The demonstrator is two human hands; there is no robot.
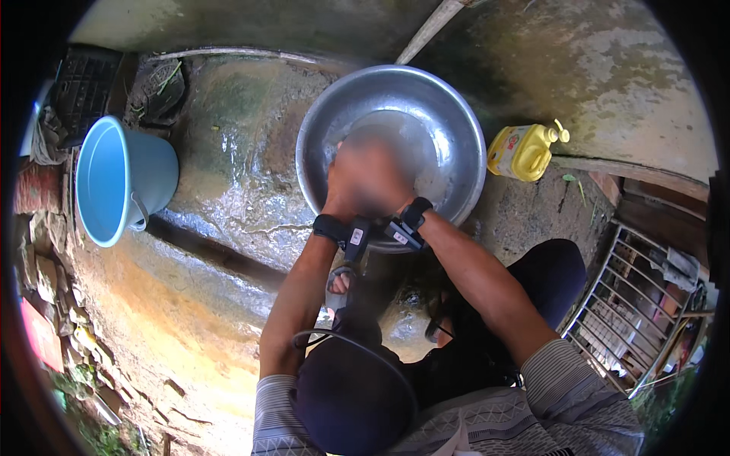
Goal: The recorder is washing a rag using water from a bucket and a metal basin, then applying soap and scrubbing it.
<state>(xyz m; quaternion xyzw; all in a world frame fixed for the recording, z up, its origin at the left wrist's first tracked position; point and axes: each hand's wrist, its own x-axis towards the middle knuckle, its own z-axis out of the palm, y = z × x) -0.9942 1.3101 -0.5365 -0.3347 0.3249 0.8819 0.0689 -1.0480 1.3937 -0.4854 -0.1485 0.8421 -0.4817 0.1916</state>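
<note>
A large round metal basin (465, 188) rests on the wet concrete floor straight before me. Both of my hands are over it, close together. My left hand (342, 185) is on the left and my right hand (388, 176) overlaps it from the right. A blurred patch covers the fingers and whatever lies between or under them, so I cannot tell whether they hold anything. Each wrist wears a black strap with a small dark device. To the right of the basin stands a yellow plastic jug (522, 151) with its cap flipped up.
At the left a light blue plastic bucket (154, 179) lies tilted near a floor channel (217, 248). A wooden pole (430, 31) leans behind the basin. Dark crates (88, 85) are at the upper left, and a metal rack (621, 308) stands at the right.
</note>
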